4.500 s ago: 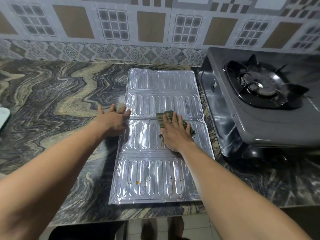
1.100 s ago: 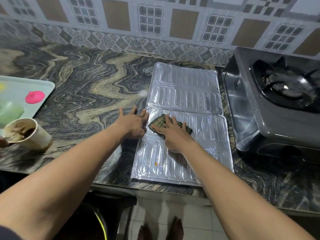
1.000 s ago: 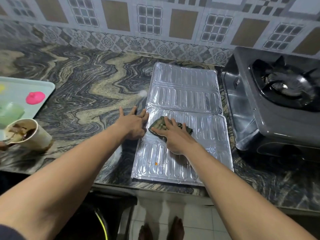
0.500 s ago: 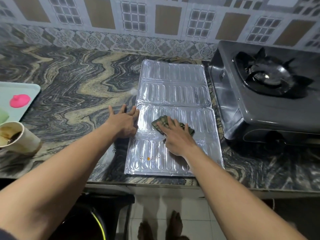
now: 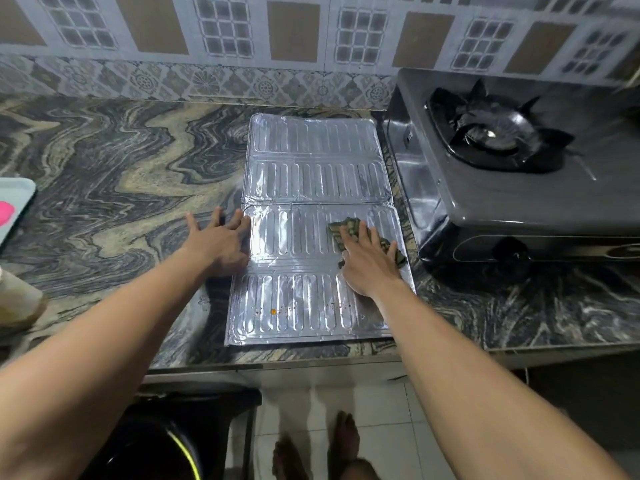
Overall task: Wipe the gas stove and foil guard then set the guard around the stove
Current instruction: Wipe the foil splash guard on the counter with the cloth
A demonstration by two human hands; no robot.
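A silver ribbed foil guard (image 5: 311, 174) lies flat on the marbled counter (image 5: 114, 174), just left of the grey single-burner gas stove (image 5: 502, 188). My right hand (image 5: 369, 263) presses a dark green cloth (image 5: 348, 226) flat onto the guard's right side, fingers straight over it. My left hand (image 5: 218, 242) rests spread on the guard's left edge, holding it down. A small orange spot (image 5: 273, 311) sits on the guard's nearest panel.
A pale tray (image 5: 15, 202) with a pink object (image 5: 5, 213) sits at the far left, and a paper cup (image 5: 15, 299) stands near the counter's front edge. A dark bin (image 5: 166, 441) is on the floor below. The tiled wall (image 5: 294, 39) runs behind.
My right hand has slid the cloth from the guard's middle over to its right side. My left hand stays on the left edge. The view has shifted a little.
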